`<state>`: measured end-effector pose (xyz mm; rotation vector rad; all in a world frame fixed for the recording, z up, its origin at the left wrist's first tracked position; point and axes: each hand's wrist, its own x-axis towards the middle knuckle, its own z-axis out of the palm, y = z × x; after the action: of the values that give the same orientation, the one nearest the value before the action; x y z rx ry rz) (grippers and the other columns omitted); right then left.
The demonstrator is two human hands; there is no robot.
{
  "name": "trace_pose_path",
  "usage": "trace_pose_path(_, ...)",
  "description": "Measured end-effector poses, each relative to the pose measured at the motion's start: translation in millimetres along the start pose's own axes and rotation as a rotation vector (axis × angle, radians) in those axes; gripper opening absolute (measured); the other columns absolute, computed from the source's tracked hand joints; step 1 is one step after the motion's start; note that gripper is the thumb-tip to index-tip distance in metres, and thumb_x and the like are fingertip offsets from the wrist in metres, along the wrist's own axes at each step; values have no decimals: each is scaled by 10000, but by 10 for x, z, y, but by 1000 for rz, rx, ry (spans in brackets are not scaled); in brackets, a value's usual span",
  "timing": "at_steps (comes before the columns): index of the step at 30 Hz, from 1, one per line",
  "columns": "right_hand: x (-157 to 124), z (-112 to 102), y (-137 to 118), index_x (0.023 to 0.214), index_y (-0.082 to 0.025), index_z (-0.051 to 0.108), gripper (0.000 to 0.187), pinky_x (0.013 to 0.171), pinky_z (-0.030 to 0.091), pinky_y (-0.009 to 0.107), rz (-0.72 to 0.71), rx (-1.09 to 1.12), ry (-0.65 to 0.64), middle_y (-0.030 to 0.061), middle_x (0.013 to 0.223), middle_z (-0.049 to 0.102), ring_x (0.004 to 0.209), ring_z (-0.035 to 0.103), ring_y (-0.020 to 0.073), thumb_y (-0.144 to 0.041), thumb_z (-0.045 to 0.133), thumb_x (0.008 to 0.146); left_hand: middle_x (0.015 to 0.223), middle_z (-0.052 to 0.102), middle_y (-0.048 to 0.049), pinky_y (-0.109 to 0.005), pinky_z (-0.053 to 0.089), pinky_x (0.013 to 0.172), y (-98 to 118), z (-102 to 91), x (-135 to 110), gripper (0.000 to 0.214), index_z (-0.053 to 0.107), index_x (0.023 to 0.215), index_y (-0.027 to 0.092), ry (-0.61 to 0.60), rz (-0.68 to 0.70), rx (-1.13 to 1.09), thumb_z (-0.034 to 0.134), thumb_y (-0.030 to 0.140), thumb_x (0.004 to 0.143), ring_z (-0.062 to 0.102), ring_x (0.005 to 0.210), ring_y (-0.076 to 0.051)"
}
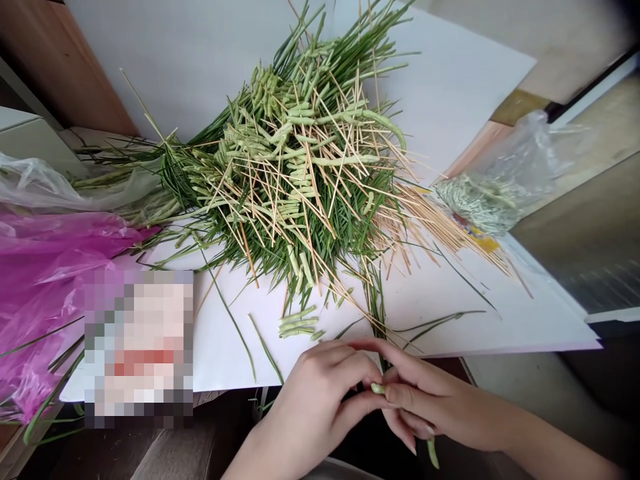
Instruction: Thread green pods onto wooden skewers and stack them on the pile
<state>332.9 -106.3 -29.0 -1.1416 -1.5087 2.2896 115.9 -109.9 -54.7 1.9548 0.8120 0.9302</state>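
Observation:
My left hand (320, 393) and my right hand (425, 397) meet at the near edge of a white sheet (500, 320). Both pinch one thin green stem (379, 388): its cut end shows between the fingertips and its lower end (433, 453) pokes out under my right hand. Beyond the hands lies a large heap of green stems and thin wooden skewers (300, 167). A few short cut stem pieces (297, 323) lie on the sheet just in front of my left hand.
A pink plastic bag (45, 280) and a clear plastic bag (35, 183) lie at the left. A clear bag of pale green pieces (500, 187) sits at the right, next to loose skewers (440, 227). A blurred patch (137, 347) covers part of the sheet.

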Motion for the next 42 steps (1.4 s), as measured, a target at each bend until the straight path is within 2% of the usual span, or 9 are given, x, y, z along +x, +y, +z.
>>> trace_pose_path(4,-16,-32,-7,1232,-175,516,465,558,313,212,0,-157,63,-34,725,553,578,374,103,-598,381,1094,803,659,-6,-257,437,700,-80,-72,-11,116,636,918,206,40,-15,22,611,290,994,600,751,-156)
trace_pose_path(8,-43,-59,-17,922,-172,569,456,614,314,232,-15,-317,156,-39,716,456,649,400,117,-532,367,1116,833,664,-13,-274,454,698,-154,-132,-9,122,631,938,203,77,-97,116,588,295,1005,611,758,-171)
trace_pose_path(13,-36,-65,27,858,-186,561,402,633,299,239,-20,-464,173,-47,727,407,684,394,124,-429,385,1127,883,708,-31,-329,471,733,-77,-109,19,186,669,973,207,-85,-40,299,563,355,1012,650,820,-225)
trace_pose_path(21,-15,-68,18,781,-193,520,368,626,303,247,-17,-571,134,-53,687,419,654,410,122,-316,398,1106,733,699,-20,-333,442,656,16,8,11,355,726,898,200,-273,-31,401,438,327,1063,620,616,-205)
trace_pose_path(25,-143,-25,-6,789,-199,503,310,621,335,250,-161,-929,189,-49,700,516,654,493,128,-173,394,1077,768,724,-8,-288,429,648,25,15,-11,340,739,954,230,-247,-73,177,441,351,1066,630,669,-179)
trace_pose_path(30,-334,18,39,810,-173,602,404,530,314,351,-727,-1747,252,-2,614,510,535,446,182,-118,298,1069,644,687,-23,-233,467,682,47,79,13,327,782,912,172,-357,-20,-280,510,300,1041,621,643,-144)
trace_pose_path(36,-501,-181,123,897,-179,715,259,496,362,384,-1066,-1990,208,27,640,567,523,518,200,-163,468,972,525,516,23,-186,401,502,109,307,12,361,678,710,156,-428,-294,-636,560,350,990,494,474,-94)
trace_pose_path(38,-558,-267,244,896,-214,715,198,513,391,370,-1054,-1939,324,25,659,576,545,528,197,-255,543,984,517,501,31,-178,354,449,144,397,11,375,627,679,162,-427,-458,-744,579,408,958,456,435,-81)
trace_pose_path(42,-682,-340,586,859,-284,680,271,567,439,363,-776,-1802,594,22,650,586,592,545,203,-416,518,1032,504,508,25,-195,309,434,168,598,17,475,621,660,151,-378,-645,-1004,663,585,849,425,420,-75)
